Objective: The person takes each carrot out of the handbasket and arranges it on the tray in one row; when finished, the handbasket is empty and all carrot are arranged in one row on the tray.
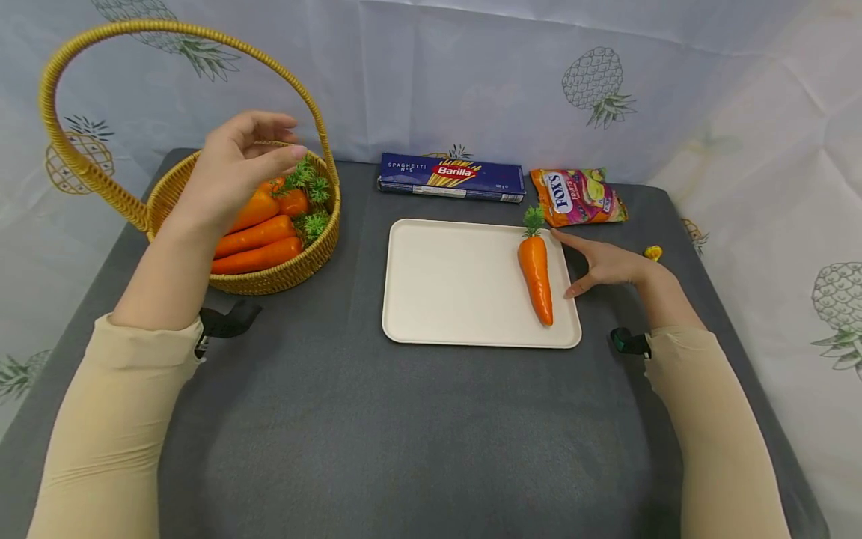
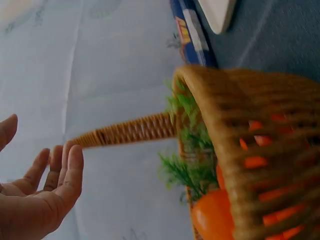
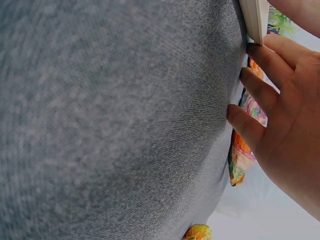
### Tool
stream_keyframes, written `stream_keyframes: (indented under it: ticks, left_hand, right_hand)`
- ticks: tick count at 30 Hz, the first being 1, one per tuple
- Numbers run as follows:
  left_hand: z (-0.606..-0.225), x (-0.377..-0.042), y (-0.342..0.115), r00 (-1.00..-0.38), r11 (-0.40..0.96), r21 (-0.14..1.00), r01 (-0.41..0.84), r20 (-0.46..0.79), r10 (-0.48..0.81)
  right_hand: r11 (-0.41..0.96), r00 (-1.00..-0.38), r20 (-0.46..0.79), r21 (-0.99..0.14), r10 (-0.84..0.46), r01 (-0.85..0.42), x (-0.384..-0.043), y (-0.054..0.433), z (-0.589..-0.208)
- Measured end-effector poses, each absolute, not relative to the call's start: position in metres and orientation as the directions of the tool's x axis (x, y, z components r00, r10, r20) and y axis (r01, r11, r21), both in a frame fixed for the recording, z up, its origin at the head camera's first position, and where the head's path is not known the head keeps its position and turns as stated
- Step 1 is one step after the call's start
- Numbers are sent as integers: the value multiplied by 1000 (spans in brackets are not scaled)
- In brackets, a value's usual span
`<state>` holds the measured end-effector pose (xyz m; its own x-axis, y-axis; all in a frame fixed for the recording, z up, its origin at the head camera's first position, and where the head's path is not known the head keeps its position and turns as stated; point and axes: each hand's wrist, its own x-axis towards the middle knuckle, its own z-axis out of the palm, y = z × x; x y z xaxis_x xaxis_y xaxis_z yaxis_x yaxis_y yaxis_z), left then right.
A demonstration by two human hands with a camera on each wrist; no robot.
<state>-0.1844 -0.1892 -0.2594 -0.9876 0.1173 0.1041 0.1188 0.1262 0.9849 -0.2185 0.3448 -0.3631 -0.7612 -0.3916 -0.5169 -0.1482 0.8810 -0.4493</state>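
My left hand (image 1: 239, 161) hovers above the wicker basket (image 1: 283, 281), under its tall arched handle. Its fingers are apart from the thumb with nothing between them. Inside the basket lie several orange carrots (image 1: 259, 256) with green leafy tops (image 2: 187, 172). My right hand (image 1: 609, 266) is at the right edge of a cream tray (image 1: 444, 292), thumb and index fingertip right at the rim. In the right wrist view its fingers (image 3: 260, 92) are extended beside the tray's corner. One carrot (image 1: 536, 281) lies on the tray near that edge, leafy end away from me.
A blue spaghetti box (image 1: 451, 178) lies behind the tray. Right of it is an orange and pink sweets bag (image 1: 579, 196). A small yellow object (image 1: 652, 253) sits beyond my right wrist. Behind the dark grey table (image 1: 431, 434) hangs a pineapple-print cloth (image 1: 458, 75).
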Motion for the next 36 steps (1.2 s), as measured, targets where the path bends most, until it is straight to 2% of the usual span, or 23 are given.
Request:
stream_keyframes:
  ticks: [5,12,21,29,36]
  left_hand:
    - [-269,-194,-211,-993,-7,995,95,95,66]
    - [-282,-207,-238,-1000,-32,999,-2,-3,-24]
    - [-298,-213,-258,-996,-69,996,-52,-57,-72]
    - [-308,-217,-267,-990,61,992,-111,-105,-96]
    - [-313,-223,-275,-982,287,940,-187,-168,-89]
  right_hand:
    - [882,-764,-519,-453,-383,-134,-219,345,-365]
    - [880,-766,-513,-454,-387,-141,-218,344,-363]
    - [883,-767,-513,-446,-386,-145,-218,345,-363]
    - [881,-762,-521,-452,-386,-137,-218,343,-361]
    - [881,-763,-518,-451,-387,-141,-217,344,-361]
